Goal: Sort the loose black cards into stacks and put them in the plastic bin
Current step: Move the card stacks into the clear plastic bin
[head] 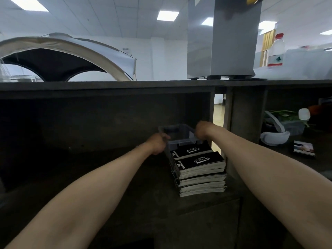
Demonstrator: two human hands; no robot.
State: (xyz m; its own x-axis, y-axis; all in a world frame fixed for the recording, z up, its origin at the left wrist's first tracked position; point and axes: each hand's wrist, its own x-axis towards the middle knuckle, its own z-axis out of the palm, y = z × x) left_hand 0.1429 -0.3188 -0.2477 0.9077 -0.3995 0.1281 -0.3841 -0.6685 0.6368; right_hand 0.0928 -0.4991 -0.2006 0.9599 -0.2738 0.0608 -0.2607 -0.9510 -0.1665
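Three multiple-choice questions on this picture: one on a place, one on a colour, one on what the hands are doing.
1. Where are the black card stacks?
A. on the counter top
B. on the shelf, in front of the plastic bin
C. on the floor
2. The bottle cap is:
A. blue
B. red
C. green
3. The left hand and right hand:
A. hang idle
B. hold cards
C. grip the bin's rim
Answers: B, the stacks sit before the bin; B, the cap shows red; C, both hands clasp its sides.
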